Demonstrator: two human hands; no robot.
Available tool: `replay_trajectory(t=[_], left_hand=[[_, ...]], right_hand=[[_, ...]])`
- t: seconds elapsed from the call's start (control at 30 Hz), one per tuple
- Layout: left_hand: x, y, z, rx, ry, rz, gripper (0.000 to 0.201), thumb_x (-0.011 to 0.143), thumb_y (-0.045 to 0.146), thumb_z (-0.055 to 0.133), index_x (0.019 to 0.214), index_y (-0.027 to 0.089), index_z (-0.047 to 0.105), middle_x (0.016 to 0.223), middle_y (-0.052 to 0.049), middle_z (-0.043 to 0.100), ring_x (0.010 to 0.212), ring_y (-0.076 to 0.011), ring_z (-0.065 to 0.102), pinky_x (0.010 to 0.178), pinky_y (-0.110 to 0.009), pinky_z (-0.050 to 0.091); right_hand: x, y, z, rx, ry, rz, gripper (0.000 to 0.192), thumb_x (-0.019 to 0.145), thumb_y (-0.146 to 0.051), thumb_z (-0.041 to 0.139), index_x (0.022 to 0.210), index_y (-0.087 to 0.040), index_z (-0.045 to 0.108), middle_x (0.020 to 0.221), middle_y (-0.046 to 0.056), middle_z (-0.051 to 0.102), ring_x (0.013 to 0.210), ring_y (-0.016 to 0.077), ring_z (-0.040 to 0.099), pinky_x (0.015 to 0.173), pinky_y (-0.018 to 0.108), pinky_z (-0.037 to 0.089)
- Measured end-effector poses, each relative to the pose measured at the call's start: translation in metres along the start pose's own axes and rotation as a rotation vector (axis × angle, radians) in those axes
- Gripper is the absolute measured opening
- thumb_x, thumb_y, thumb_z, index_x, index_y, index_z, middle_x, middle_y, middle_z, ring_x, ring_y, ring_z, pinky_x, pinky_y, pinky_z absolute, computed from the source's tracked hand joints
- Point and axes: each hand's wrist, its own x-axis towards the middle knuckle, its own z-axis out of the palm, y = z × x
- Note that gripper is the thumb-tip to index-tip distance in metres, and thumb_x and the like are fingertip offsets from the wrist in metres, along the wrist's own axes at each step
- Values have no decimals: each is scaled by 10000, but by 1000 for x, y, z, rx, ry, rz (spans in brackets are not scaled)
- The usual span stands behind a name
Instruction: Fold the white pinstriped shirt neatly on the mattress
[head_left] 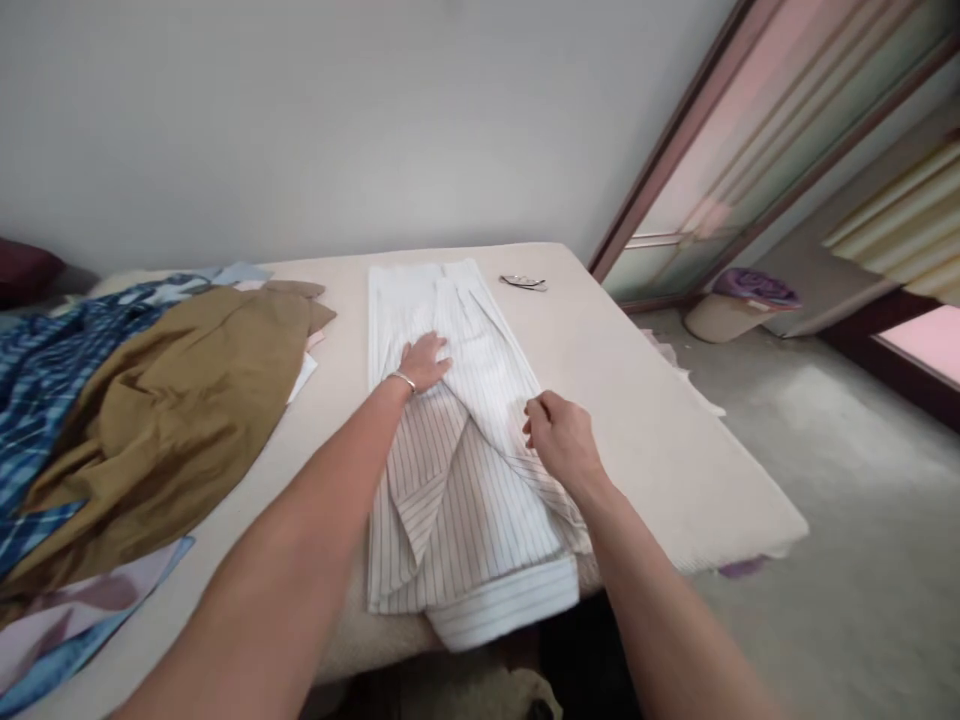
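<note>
A white shirt with thin dark stripes lies lengthwise on the bed, its sides folded inward into a long narrow shape. One sleeve crosses its middle at a slant, and the end nearest me hangs over the bed's edge. My left hand, with a bracelet at the wrist, rests flat on the upper middle of the shirt, fingers spread. At the shirt's right edge is my right hand, its fingers curled closed. Whether cloth is between those fingers is hidden.
Left of the shirt lies a heap with a brown garment, a blue plaid garment and other clothes. Eyeglasses lie at the far right of the bed. A bin with purple material stands on the floor by a glass-panelled partition.
</note>
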Motion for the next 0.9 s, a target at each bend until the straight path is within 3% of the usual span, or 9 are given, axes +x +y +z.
replay_trajectory(t=[0.1, 0.23, 0.33, 0.4, 0.53, 0.67, 0.77, 0.9], left_hand=[[-46, 5, -16, 5, -71, 53, 548, 939, 374, 428, 1436, 144, 451, 1486, -143, 515, 1372, -266, 479, 1160, -442, 360], [-162, 9, -13, 85, -93, 168, 510, 918, 314, 489, 1389, 120, 492, 1540, -175, 437, 1437, -287, 392, 1172, -444, 347], [-247, 17, -2, 119, -101, 269, 351, 951, 302, 473, 1275, 204, 563, 1405, -118, 560, 1282, -245, 533, 1051, -410, 456], [-281, 29, 5, 183, -59, 268, 240, 945, 285, 489, 1139, 204, 604, 1247, -106, 618, 1143, -245, 576, 959, -406, 483], [-294, 58, 20, 361, 79, 188, 120, 903, 265, 518, 953, 189, 596, 1016, -96, 600, 957, -273, 551, 831, -436, 468], [-285, 67, 35, 439, 129, 224, 112, 829, 141, 526, 905, 184, 597, 945, -93, 578, 898, -283, 530, 787, -439, 453], [-284, 61, 42, 486, 158, 249, 211, 770, 21, 504, 868, 175, 611, 898, -91, 581, 845, -272, 525, 748, -420, 446], [-285, 56, 44, 483, 233, 293, 189, 821, 22, 504, 814, 182, 604, 840, -70, 572, 805, -253, 509, 753, -409, 448]], right_hand=[[11, 11, -25, 341, 134, 111, 222, 884, -347, 460, 764, -193, 566, 608, 9, 628, 469, 130, 579, 517, 257, 458], [11, 27, -54, 554, 191, 153, 190, 850, -341, 496, 767, -185, 565, 599, 1, 614, 466, 115, 563, 485, 233, 439], [2, 26, -59, 350, 56, 123, 178, 858, -305, 499, 755, -181, 574, 644, 24, 647, 519, 120, 592, 532, 238, 443], [-10, 19, -52, 38, -108, 47, 173, 842, -326, 563, 758, -179, 601, 725, 52, 683, 631, 152, 642, 599, 259, 455], [-36, -1, -19, -533, -313, -151, 354, 728, -454, 750, 932, -176, 667, 972, 110, 704, 901, 275, 675, 723, 338, 478], [-47, -11, 7, -745, -335, -199, 252, 849, -239, 622, 1072, -132, 668, 1089, 161, 674, 978, 284, 673, 766, 347, 474], [-41, -13, 4, -760, -343, -184, 253, 849, -113, 532, 1050, -140, 683, 1043, 155, 692, 979, 272, 679, 760, 331, 456], [-30, -7, -22, -724, -319, -162, 251, 877, -177, 488, 1050, -164, 671, 1033, 131, 707, 941, 253, 672, 694, 306, 412]])
